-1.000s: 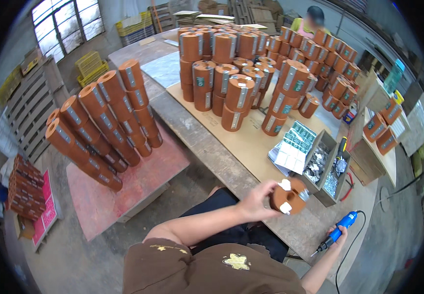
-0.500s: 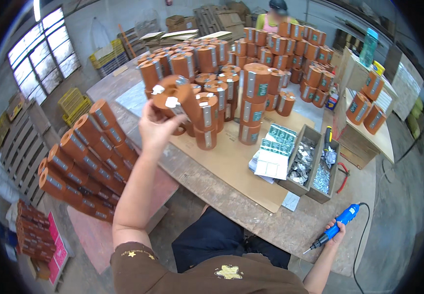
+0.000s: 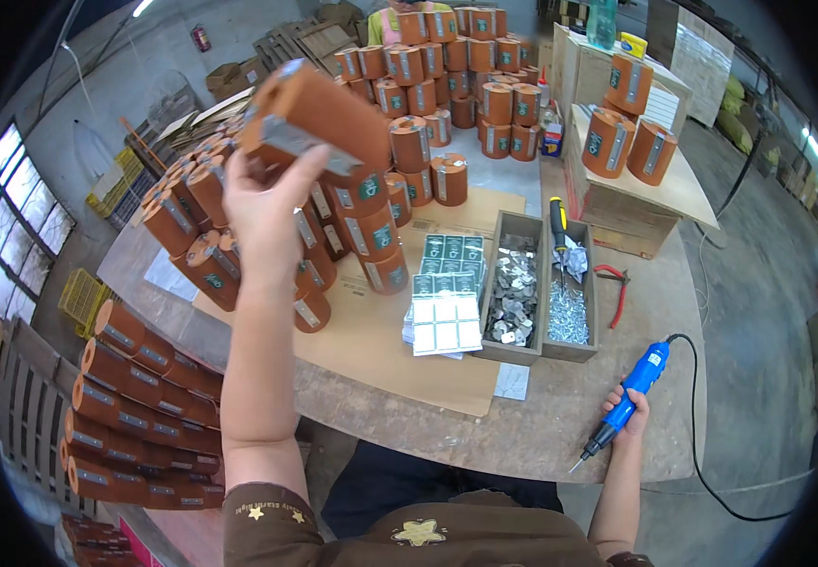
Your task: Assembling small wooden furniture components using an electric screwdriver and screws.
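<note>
My left hand (image 3: 263, 213) is wrapped round an orange-brown cylinder (image 3: 329, 109) with a grey metal strip along its side. I hold it tilted in the air, over a stack of like cylinders (image 3: 371, 236) bearing green labels. Whether it touches that stack I cannot tell. Low on the right, my right hand (image 3: 628, 413) grips a blue electric screwdriver (image 3: 638, 380) at the table's front edge. Its bit points down and to the left, and a black cord trails from its back end.
Wooden trays hold metal clips (image 3: 515, 293) and small screws (image 3: 568, 321). Label sheets (image 3: 447, 312) lie left of them, red-handled pliers (image 3: 617, 295) right. More cylinders are stacked at the left (image 3: 140, 416) and on a wooden box (image 3: 609, 142). A person (image 3: 383, 28) stands behind the far stacks.
My left hand has lifted the cylinder higher and tipped it onto its side. My view has swung to the right. My right hand still holds the electric screwdriver.
</note>
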A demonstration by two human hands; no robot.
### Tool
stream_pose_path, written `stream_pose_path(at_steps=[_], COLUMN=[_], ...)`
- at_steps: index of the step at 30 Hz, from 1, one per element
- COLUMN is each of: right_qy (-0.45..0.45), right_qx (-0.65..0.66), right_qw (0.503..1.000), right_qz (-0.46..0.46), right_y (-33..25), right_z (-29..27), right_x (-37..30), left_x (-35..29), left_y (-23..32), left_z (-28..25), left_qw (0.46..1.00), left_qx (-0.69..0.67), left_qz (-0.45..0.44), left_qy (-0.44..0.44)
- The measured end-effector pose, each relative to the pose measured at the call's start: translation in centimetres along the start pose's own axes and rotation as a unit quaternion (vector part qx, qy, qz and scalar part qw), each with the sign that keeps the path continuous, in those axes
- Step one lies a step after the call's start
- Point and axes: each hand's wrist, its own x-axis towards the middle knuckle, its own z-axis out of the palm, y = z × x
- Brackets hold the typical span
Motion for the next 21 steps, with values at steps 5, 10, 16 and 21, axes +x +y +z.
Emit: stream_pose_path(at_steps=[5,10,16,21], right_qy=[0.008,-0.021,-0.008,-0.002], right_qx=[0.013,0.033,0.036,0.028], right_qw=[1.000,0.999,0.999,1.000], right_qz=[-0.010,0.004,-0.001,0.006], right_y=[0.4,0.5,0.4,0.1], right_z=[1.1,0.8,1.0,0.9], right_x=[-0.3,-0.3,-0.2,-0.3], left_x=[-1.5,0.0,5.1,7.3], left_y=[-7.1,-17.4,-26.2,-27.9], left_z=[9.0,12.5,12.7,15.6], left_qw=[0.994,0.976,0.961,0.947], left_qx=[0.067,0.203,0.269,0.314], left_qz=[-0.030,-0.074,-0.048,-0.051], left_qy=[-0.076,-0.009,0.043,0.046])
